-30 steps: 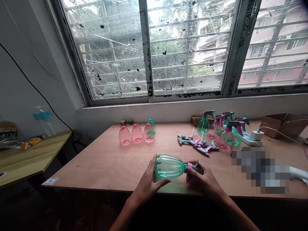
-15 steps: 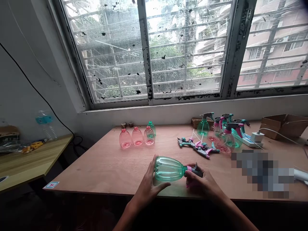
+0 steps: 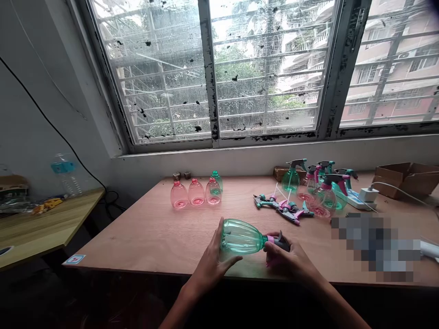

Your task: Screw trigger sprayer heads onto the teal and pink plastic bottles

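A clear green spray bottle (image 3: 242,237) lies on its side in the air near the table's front edge, its base to the left. My left hand (image 3: 216,256) cups the base end, fingers along the far side and thumb stretched out below the bottle. At the neck, my right hand (image 3: 284,256) is closed around the dark grey and pink trigger sprayer (image 3: 274,241); part of the sprayer is hidden by the fingers. Beyond, several loose trigger sprayers (image 3: 283,208) lie in a pile. Three pink bottles without sprayers (image 3: 196,194) stand further left, with a green bottle (image 3: 216,177) behind them.
Several bottles fitted with sprayers (image 3: 322,201) stand at the right, beside a power strip with a white plug (image 3: 368,195). A cardboard box (image 3: 404,178) sits at the back right. A blurred patch (image 3: 373,242) covers the right front. The wooden table (image 3: 144,237) ends close to me.
The view has shifted slightly. Both hands keep nearly the same place on the green bottle, and its base end sits slightly higher in the picture.
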Action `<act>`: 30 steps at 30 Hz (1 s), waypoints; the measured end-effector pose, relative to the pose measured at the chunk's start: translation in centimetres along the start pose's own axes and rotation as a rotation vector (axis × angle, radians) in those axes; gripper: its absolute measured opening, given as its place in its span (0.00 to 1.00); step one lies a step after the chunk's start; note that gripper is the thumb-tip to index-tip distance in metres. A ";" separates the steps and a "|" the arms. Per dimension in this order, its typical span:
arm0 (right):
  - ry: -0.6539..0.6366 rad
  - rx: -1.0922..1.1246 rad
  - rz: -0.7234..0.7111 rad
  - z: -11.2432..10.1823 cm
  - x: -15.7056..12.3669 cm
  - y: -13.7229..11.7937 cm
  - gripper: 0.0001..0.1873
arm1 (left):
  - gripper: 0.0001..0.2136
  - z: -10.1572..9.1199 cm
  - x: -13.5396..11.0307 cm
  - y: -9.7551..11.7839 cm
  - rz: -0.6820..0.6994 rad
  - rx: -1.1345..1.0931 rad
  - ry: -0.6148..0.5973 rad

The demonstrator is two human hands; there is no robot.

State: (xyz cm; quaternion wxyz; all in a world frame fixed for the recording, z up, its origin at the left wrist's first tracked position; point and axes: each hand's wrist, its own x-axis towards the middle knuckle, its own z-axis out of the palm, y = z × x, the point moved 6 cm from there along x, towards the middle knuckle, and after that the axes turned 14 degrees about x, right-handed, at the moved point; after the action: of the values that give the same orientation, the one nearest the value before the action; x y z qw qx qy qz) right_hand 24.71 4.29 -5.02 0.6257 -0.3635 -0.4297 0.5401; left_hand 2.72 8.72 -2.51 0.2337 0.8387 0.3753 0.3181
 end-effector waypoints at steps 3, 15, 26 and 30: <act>-0.008 -0.006 -0.004 0.1 -0.1 0.0 0.23 | 0.51 0.1 0.0 -0.2 -0.004 -0.011 -0.001; -0.005 -0.020 -0.011 0.1 -0.2 -0.2 0.22 | 0.48 0.1 0.0 -0.1 -0.018 -0.008 -0.011; 0.044 0.093 -0.005 -0.3 0.1 0.2 0.26 | 0.46 0.0 -0.1 0.0 0.004 -0.005 -0.005; 0.020 0.063 -0.003 -0.3 0.0 0.3 0.25 | 0.52 0.3 -0.2 -0.1 0.006 0.007 -0.039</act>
State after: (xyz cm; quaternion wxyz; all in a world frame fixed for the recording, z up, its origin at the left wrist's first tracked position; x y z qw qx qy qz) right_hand 24.87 4.34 -5.35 0.6420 -0.3482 -0.4067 0.5488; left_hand 2.71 8.59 -2.87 0.2372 0.8466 0.3691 0.3013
